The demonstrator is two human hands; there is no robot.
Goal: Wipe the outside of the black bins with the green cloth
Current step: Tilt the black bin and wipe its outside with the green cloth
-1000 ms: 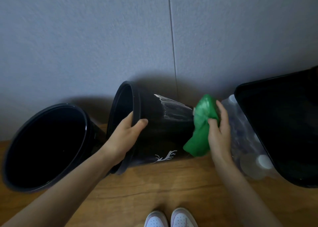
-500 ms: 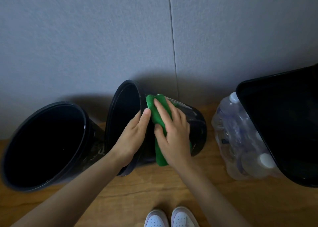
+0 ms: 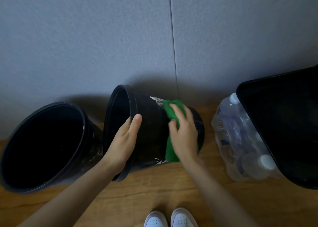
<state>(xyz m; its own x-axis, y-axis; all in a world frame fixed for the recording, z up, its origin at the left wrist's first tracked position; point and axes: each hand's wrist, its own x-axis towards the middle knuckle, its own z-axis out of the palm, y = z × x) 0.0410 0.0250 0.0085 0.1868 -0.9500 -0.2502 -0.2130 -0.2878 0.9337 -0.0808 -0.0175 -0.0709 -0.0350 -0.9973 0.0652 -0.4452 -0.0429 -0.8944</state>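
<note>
A round black bin (image 3: 151, 132) with white markings lies tipped on its side on the wooden floor, its mouth facing left. My left hand (image 3: 125, 139) grips its rim, thumb on the outside. My right hand (image 3: 184, 132) presses the green cloth (image 3: 172, 140) flat against the bin's outer wall near its base end, fingers spread over the cloth. A second round black bin (image 3: 44, 145) stands tilted at the left, touching the first. A third, rectangular black bin (image 3: 284, 123) is at the right edge.
A shrink-wrapped pack of clear plastic bottles (image 3: 240, 140) sits between the middle bin and the rectangular bin. A grey wall (image 3: 120, 37) stands right behind the bins. My white shoes (image 3: 170, 218) show at the bottom on the wooden floor (image 3: 154, 189).
My right hand slid the green cloth from the bin's base to near its rim, then back toward the base. The left hand kept its hold on the rim.
</note>
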